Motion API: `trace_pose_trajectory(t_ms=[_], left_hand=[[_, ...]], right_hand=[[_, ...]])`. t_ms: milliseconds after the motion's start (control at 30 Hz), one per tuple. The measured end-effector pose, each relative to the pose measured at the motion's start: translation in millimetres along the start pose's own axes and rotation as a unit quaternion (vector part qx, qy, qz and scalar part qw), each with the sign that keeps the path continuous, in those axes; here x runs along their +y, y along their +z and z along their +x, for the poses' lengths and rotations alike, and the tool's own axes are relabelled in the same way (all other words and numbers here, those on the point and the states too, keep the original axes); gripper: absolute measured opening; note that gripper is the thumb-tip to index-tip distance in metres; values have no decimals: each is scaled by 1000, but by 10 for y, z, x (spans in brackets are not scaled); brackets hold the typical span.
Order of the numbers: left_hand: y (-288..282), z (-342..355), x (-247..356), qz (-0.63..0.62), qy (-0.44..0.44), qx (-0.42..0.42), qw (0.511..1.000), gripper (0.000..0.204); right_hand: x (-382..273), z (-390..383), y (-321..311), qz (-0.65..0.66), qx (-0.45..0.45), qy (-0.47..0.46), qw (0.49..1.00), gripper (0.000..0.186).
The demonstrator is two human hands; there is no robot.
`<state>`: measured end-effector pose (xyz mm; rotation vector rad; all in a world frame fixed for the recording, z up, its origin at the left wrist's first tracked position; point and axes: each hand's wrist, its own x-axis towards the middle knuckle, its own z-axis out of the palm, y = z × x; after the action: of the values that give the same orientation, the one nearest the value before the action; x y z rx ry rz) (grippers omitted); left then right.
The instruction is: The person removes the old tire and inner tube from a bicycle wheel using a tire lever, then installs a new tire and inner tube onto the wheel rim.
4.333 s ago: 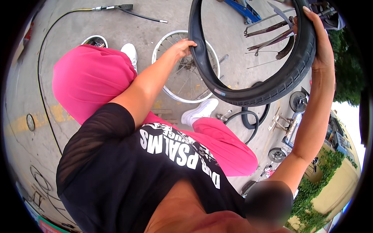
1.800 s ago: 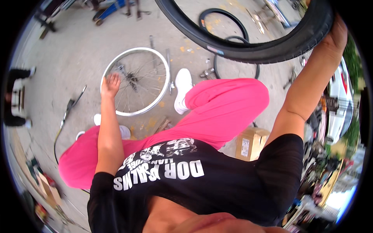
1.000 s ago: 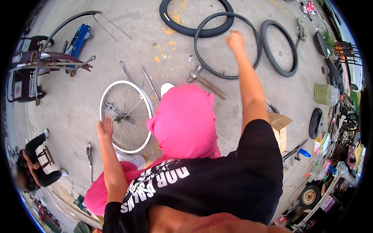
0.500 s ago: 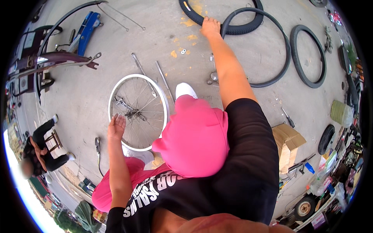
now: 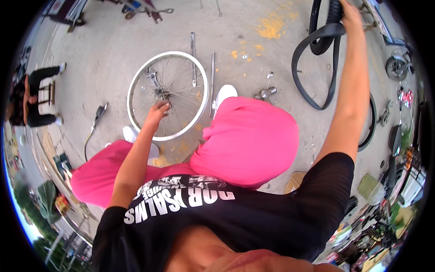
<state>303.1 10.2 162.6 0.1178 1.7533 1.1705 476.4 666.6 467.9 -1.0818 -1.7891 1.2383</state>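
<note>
I see my right hand (image 5: 351, 13) gripping a black tube (image 5: 317, 68), its limp loop hanging lengthwise down; my left hand (image 5: 157, 111) rests spread on the flat silver wheel (image 5: 167, 93).

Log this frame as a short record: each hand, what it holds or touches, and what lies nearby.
left hand: resting on the wheel near its hub, spokes under the fingers
right hand: raised, gripping a black inner tube that hangs in a loop
wheel: bare silver rim, flat on the concrete
tyre: black, behind the tube
hammer: on the ground beside the white shoe
bystander: seated at far left
</note>
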Motion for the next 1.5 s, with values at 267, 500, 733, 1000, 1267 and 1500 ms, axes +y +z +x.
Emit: trace_pose_trajectory(t_ms=[267, 500, 733, 1000, 1267, 1500], left_hand=[[38, 332, -386, 271, 206, 143, 929, 37], [-113, 574, -437, 307, 233, 144, 912, 29], [54, 537, -203, 200, 220, 112, 948, 34], [907, 745, 641, 232, 310, -22, 922, 41], [1366, 474, 840, 310, 307, -24, 899, 53], [1111, -212, 225, 574, 211, 15, 791, 64]], right_hand=[[-294, -187, -149, 357, -23, -31, 933, 28], [-494, -114, 191, 531, -46, -163, 830, 35], [-995, -378, 156, 438, -54, -202, 874, 30], [-1241, -1363, 358, 237, -14, -225, 945, 23], [-815, -1378, 361, 345, -39, -48, 937, 35], [-595, -1549, 920, 408, -149, 98, 895, 34]])
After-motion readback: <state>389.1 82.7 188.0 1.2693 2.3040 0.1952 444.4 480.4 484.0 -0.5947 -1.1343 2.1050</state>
